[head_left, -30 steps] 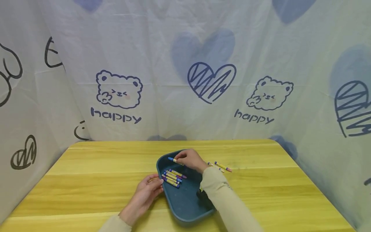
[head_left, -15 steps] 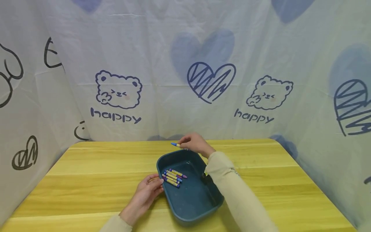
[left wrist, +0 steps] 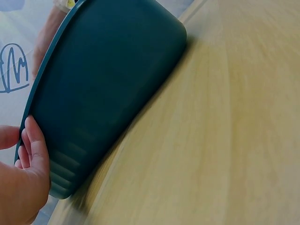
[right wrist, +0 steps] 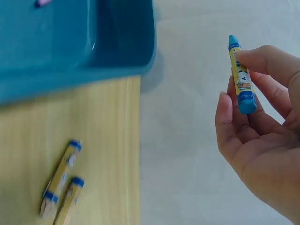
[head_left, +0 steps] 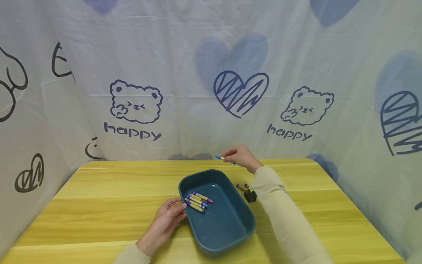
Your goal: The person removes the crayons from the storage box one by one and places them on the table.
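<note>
Right hand (head_left: 241, 157): raised, thumb and fingers pinching a slim, cylindrical blue crayon in a yellow printed wrapper (right wrist: 243, 77). The blue tip points left, away from the palm, and the crayon is clear of the box. A cream-coloured cloth sleeve (head_left: 287, 216) covers the forearm behind this hand.

Below the right hand, nearer the person, two yellow-wrapped crayons with blue bands (right wrist: 61, 176) lie side by side, partly hidden by the sleeve in the head view.

Below and to the left of the right hand stands a dark teal, rounded rectangular plastic box (head_left: 224, 220). Left hand (head_left: 168, 216): gripping the rim on the box's left side, with digits on both faces of the wall. Just right of its fingertips, inside the box, lies a cluster of yellow-wrapped crayons (head_left: 197, 201), blue and purple ends showing.

Beneath both hands extends a yellow wood-grain desk (head_left: 108, 205). Beyond them hangs a white cloth (head_left: 191, 110) printed with hearts, bear faces and the word "happy".
</note>
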`<state>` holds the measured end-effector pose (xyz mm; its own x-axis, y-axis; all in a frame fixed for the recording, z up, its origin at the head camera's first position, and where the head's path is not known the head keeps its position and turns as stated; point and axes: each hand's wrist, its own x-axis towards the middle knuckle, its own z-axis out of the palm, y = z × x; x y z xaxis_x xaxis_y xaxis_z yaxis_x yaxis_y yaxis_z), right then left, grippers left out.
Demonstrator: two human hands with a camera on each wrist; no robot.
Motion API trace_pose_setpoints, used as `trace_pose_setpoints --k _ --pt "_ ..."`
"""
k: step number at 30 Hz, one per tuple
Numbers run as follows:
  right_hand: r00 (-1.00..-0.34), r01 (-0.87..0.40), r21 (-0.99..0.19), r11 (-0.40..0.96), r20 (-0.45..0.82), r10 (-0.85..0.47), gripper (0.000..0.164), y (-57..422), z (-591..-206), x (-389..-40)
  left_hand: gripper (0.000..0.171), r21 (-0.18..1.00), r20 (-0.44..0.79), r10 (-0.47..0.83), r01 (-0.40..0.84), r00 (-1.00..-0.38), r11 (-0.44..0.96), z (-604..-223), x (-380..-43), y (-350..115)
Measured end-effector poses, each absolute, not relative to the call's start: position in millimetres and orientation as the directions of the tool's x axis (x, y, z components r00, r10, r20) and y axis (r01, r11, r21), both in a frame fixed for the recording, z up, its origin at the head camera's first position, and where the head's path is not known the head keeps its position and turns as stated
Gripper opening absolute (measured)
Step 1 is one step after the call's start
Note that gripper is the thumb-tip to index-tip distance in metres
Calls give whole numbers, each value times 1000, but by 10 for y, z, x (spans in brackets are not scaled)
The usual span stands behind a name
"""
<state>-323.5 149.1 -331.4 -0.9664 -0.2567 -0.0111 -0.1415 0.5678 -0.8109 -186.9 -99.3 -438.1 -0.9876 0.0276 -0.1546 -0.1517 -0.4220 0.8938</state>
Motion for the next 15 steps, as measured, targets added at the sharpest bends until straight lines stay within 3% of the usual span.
trace_pose_setpoints --k 15 --pt "-986 -58 -824 564 -41 -161 21 2010 -3538 -3248 34 885 -169 35 -168 -985 -433 -4387 -1872 -1008"
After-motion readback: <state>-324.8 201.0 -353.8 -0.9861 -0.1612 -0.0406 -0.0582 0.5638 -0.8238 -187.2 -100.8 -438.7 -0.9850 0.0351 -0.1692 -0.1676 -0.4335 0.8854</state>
